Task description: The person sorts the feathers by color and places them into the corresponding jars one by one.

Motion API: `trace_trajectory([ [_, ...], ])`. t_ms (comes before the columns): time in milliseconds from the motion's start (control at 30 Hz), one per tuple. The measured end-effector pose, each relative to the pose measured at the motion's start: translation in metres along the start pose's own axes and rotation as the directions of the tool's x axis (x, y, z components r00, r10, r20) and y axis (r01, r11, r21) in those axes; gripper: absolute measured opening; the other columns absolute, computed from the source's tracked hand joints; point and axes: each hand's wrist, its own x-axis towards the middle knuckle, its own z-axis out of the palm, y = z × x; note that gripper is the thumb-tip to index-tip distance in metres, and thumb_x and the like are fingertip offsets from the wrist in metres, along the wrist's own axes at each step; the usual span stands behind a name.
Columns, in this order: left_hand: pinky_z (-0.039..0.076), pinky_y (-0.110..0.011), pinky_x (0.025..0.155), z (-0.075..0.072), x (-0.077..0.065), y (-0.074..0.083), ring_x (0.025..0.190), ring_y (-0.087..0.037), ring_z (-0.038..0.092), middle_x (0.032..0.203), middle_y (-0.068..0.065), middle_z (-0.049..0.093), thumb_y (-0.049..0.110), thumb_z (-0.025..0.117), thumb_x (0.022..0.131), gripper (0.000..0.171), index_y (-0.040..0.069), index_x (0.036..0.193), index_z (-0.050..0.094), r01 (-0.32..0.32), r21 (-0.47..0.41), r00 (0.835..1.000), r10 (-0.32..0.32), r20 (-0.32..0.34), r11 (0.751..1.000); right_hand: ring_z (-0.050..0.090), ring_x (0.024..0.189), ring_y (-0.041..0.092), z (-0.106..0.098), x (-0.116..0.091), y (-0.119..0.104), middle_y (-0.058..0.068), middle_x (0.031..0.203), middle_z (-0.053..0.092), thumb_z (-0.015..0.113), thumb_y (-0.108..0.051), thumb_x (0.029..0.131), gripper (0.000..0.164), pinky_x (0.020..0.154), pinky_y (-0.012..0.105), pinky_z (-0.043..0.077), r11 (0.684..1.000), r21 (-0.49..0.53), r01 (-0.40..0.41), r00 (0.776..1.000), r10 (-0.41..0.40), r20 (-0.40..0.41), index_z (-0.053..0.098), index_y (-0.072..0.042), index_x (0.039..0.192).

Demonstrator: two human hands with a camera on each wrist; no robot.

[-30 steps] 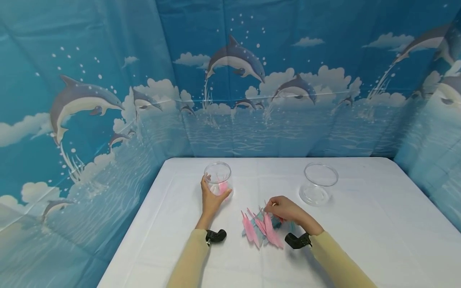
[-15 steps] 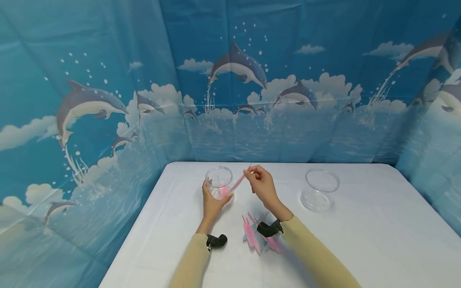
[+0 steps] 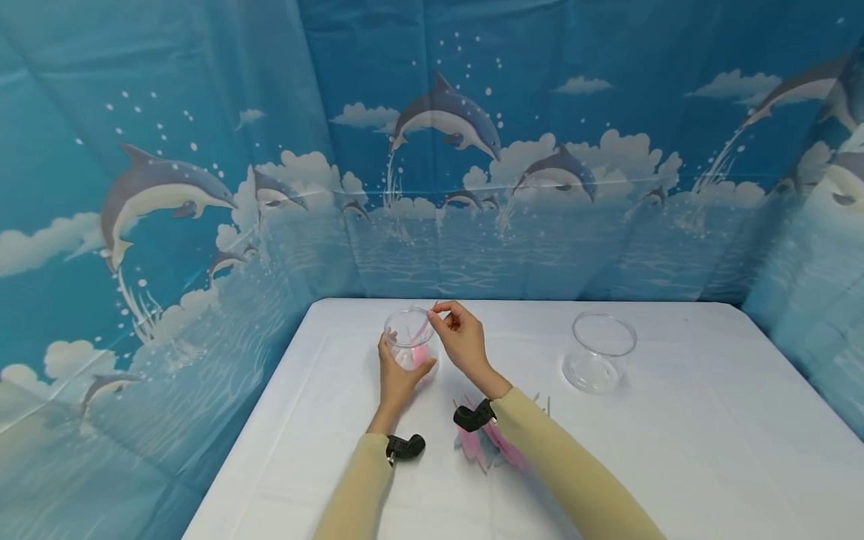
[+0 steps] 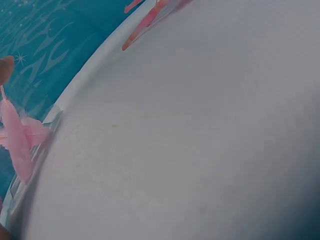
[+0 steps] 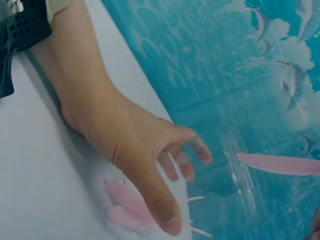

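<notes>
A clear round jar [image 3: 405,346] at the table's left rear is gripped by my left hand [image 3: 398,382], thumb on the near side. Pink feathers [image 3: 420,355] stand inside it; the right wrist view shows them behind the left thumb [image 5: 162,212]. Over the jar's rim, my right hand [image 3: 466,343] pinches a pink feather [image 5: 280,164] by its quill, its vane slanting down to the opening. Only a bit of the right fingers [image 5: 315,232] enters the right wrist view. Pink feathers [image 4: 19,142] also show through the jar wall in the left wrist view.
A pile of pink and grey-blue feathers [image 3: 471,448] lies at the table's middle, partly under the right forearm. A second clear jar [image 3: 590,373] stands to the right with nothing visible inside. A blue dolphin-print curtain [image 3: 432,247] hangs behind the white table [image 3: 675,420].
From the feather pile, my right hand has lifted a pink feather and carried it up and left to the jar's rim. The left hand has kept its grip on the jar.
</notes>
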Motion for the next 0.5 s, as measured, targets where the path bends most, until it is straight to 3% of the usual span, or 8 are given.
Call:
trace_trajectory([
  [200, 0.029, -0.051, 0.104, 0.002, -0.004, 0.001, 0.132, -0.030, 0.032, 0.147, -0.012, 0.029, 0.041, 0.086, 0.067, 0.112, 0.017, 0.148, 0.012, -0.023, -0.009, 1.000, 0.023, 0.008, 1.000, 0.037, 0.046, 0.013, 0.005, -0.002, 0.002, -0.003, 0.059, 0.050, 0.070, -0.028, 0.087, 0.018, 0.042, 0.025, 0.025, 0.987, -0.159, -0.016, 0.998, 0.025, 0.053, 0.074, -0.014, 0.098],
  [500, 0.026, -0.048, 0.106, 0.000, 0.000, 0.001, 0.134, -0.029, 0.030, 0.146, -0.011, 0.031, 0.037, 0.087, 0.067, 0.111, 0.017, 0.148, 0.013, -0.048, -0.001, 0.999, 0.048, -0.016, 0.999, 0.032, 0.041, 0.010, -0.011, -0.002, 0.003, -0.002, 0.059, 0.050, 0.069, -0.030, 0.089, 0.024, 0.040, 0.024, 0.023, 0.977, -0.208, -0.050, 0.991, 0.074, 0.109, 0.074, -0.012, 0.104],
])
